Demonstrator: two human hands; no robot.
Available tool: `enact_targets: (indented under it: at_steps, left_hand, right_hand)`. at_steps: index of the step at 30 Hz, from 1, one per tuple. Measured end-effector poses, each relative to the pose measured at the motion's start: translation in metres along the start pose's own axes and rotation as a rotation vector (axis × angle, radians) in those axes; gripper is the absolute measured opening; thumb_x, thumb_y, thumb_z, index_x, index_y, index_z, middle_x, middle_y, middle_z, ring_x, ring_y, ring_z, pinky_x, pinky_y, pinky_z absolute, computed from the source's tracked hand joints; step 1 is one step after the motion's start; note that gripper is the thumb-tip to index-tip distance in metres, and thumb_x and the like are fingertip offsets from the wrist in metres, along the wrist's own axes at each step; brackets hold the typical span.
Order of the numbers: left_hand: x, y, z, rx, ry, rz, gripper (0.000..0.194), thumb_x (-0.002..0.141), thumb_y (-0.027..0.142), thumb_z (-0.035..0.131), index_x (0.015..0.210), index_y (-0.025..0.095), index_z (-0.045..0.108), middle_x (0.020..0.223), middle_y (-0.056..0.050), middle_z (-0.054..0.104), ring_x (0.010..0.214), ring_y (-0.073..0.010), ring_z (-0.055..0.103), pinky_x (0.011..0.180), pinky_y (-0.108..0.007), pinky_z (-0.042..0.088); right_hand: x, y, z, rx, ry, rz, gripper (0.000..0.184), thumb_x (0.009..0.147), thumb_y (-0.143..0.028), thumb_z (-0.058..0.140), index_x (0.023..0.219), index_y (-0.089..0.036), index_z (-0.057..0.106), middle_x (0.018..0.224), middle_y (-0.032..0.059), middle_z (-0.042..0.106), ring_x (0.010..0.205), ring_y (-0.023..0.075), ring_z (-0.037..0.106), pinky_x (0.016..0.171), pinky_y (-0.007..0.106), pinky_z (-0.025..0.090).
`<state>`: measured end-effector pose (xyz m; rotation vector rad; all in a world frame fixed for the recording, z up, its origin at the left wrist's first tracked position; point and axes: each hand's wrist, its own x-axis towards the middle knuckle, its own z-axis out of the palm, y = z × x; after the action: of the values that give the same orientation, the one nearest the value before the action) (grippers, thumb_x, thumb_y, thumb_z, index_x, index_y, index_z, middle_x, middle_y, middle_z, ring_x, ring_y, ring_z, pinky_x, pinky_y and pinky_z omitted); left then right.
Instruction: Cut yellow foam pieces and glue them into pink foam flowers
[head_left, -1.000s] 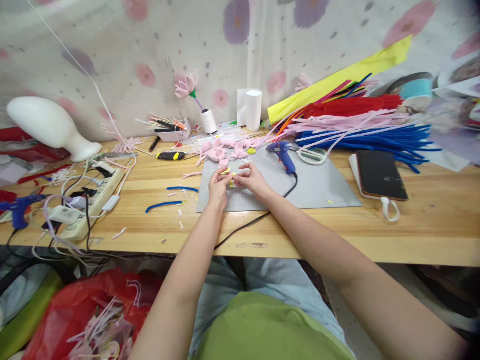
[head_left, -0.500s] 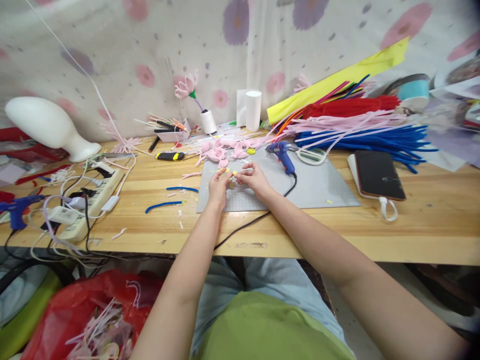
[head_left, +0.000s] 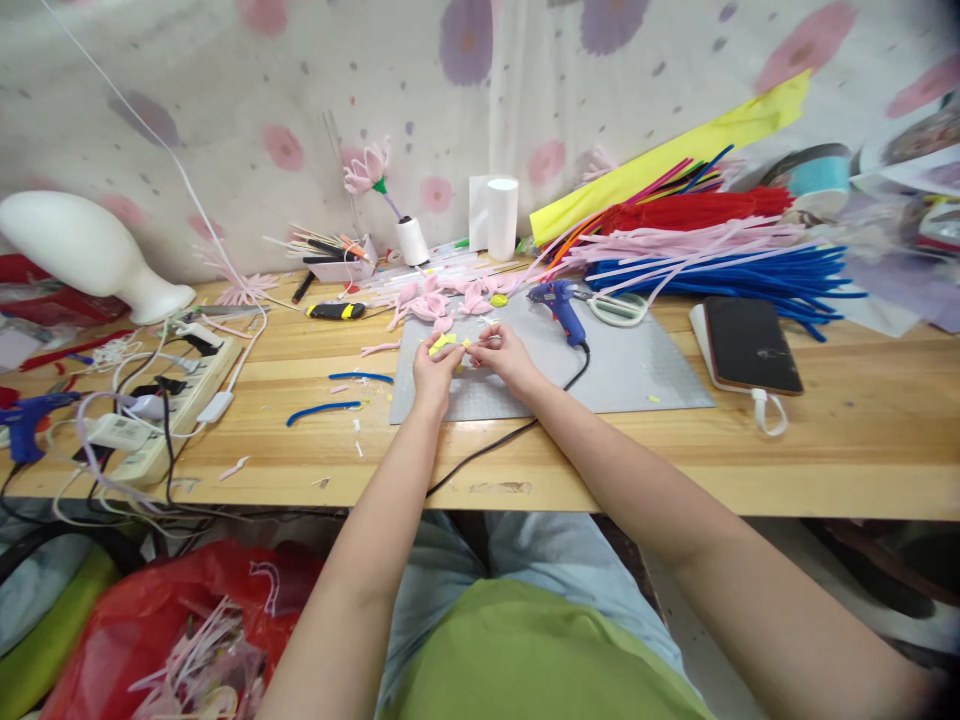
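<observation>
My left hand (head_left: 435,372) and my right hand (head_left: 503,353) meet over the left part of a grey mat (head_left: 637,385). Between the fingertips of both is a small piece of yellow material (head_left: 444,341), pinched by each hand; its exact shape is too small to make out. Just beyond my hands lie several pink petal shapes (head_left: 426,305) made of fuzzy stems. A blue glue gun (head_left: 561,312) rests on the mat to the right of my right hand, its black cord running toward the table's front edge.
Behind the mat lie bundles of pink (head_left: 675,245) and blue fuzzy stems (head_left: 720,280), beside scissors (head_left: 619,310). A phone (head_left: 752,345) lies at right. On the left are a utility knife (head_left: 335,311), a power strip (head_left: 180,410) with tangled cables and a white foam head form (head_left: 82,245).
More of the yellow material shows above my left fingers now. Both hands stay together in nearly the same place, while the whole view has shifted slightly.
</observation>
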<state>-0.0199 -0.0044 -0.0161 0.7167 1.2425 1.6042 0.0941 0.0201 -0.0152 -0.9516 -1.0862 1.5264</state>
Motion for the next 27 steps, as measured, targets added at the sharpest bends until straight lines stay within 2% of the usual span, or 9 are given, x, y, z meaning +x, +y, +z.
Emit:
enact_targets:
  at_steps: [7,10,12,15,16,18,21,24,27]
  left_hand:
    - [0.001,-0.002,0.0,0.004,0.014,0.02,0.065,0.051,0.017,0.078,0.107,0.016,0.045,0.071,0.0,0.066,0.07,-0.012,0.063,0.075,-0.027,0.045]
    - [0.001,-0.001,-0.001,0.018,0.026,0.027,0.067,0.051,0.019,0.078,0.108,0.017,0.044,0.072,0.0,0.065,0.072,-0.013,0.063,0.076,-0.028,0.045]
    - [0.002,0.0,-0.003,0.044,0.04,0.028,0.066,0.052,0.02,0.078,0.109,0.018,0.043,0.072,0.001,0.065,0.072,-0.0132,0.063,0.075,-0.028,0.045]
    - [0.003,0.002,-0.007,0.08,0.087,0.048,0.065,0.054,0.02,0.076,0.11,0.018,0.043,0.072,0.001,0.064,0.07,-0.0121,0.062,0.073,-0.026,0.045]
    - [0.004,0.003,-0.008,0.08,0.103,0.057,0.064,0.055,0.019,0.076,0.11,0.018,0.043,0.072,0.001,0.063,0.069,-0.0115,0.062,0.073,-0.026,0.045]
    - [0.005,0.004,-0.009,0.072,0.127,0.068,0.062,0.056,0.017,0.074,0.11,0.017,0.044,0.072,0.001,0.063,0.066,-0.0102,0.061,0.071,-0.024,0.044]
    - [0.005,0.004,-0.01,0.075,0.13,0.072,0.059,0.058,0.015,0.073,0.109,0.017,0.044,0.07,0.002,0.062,0.066,-0.0098,0.061,0.072,-0.024,0.045]
    - [0.004,0.005,-0.009,0.101,0.112,0.068,0.058,0.059,0.014,0.072,0.109,0.018,0.044,0.069,0.002,0.062,0.067,-0.0106,0.062,0.074,-0.025,0.045]
    - [0.002,0.006,-0.009,0.131,0.101,0.062,0.058,0.059,0.013,0.071,0.11,0.017,0.044,0.069,0.002,0.063,0.068,-0.0115,0.063,0.076,-0.026,0.045]
  right_hand:
    - [-0.001,0.001,0.005,-0.044,-0.007,0.004,0.039,0.055,-0.025,0.071,0.076,-0.022,0.038,0.054,-0.0093,0.055,0.051,0.0079,0.054,0.056,0.024,0.045]
    - [-0.002,-0.013,-0.004,-0.166,-0.005,-0.042,0.034,0.056,-0.025,0.07,0.075,-0.021,0.042,0.06,-0.0066,0.055,0.056,0.0092,0.054,0.056,0.025,0.045]
    - [-0.004,-0.031,-0.022,-0.31,0.079,-0.123,0.026,0.061,-0.028,0.067,0.072,-0.02,0.045,0.063,-0.0042,0.055,0.059,0.0107,0.054,0.056,0.026,0.044]
    - [-0.008,-0.061,-0.064,-0.651,0.382,-0.255,0.025,0.068,-0.038,0.061,0.064,-0.02,0.045,0.061,-0.001,0.053,0.06,0.0131,0.051,0.058,0.029,0.041]
    - [-0.008,-0.068,-0.078,-0.777,0.48,-0.256,0.028,0.069,-0.042,0.06,0.062,-0.02,0.045,0.061,0.0002,0.053,0.062,0.0146,0.051,0.06,0.03,0.041]
    - [-0.006,-0.073,-0.101,-0.977,0.538,-0.184,0.035,0.068,-0.051,0.061,0.063,-0.02,0.047,0.063,0.0031,0.054,0.067,0.0183,0.053,0.065,0.034,0.041]
    - [0.007,-0.06,-0.116,-1.122,0.487,-0.225,0.044,0.063,-0.057,0.065,0.08,-0.017,0.055,0.081,0.0098,0.061,0.081,0.0236,0.055,0.073,0.038,0.042]
    - [0.025,-0.038,-0.115,-1.176,0.428,-0.332,0.053,0.063,-0.052,0.068,0.096,-0.011,0.058,0.1,0.0182,0.061,0.097,0.0293,0.054,0.083,0.042,0.041]
    - [0.037,-0.027,-0.112,-1.109,0.455,-0.248,0.046,0.071,-0.046,0.062,0.097,-0.009,0.06,0.098,0.0194,0.062,0.095,0.0309,0.057,0.083,0.045,0.042]
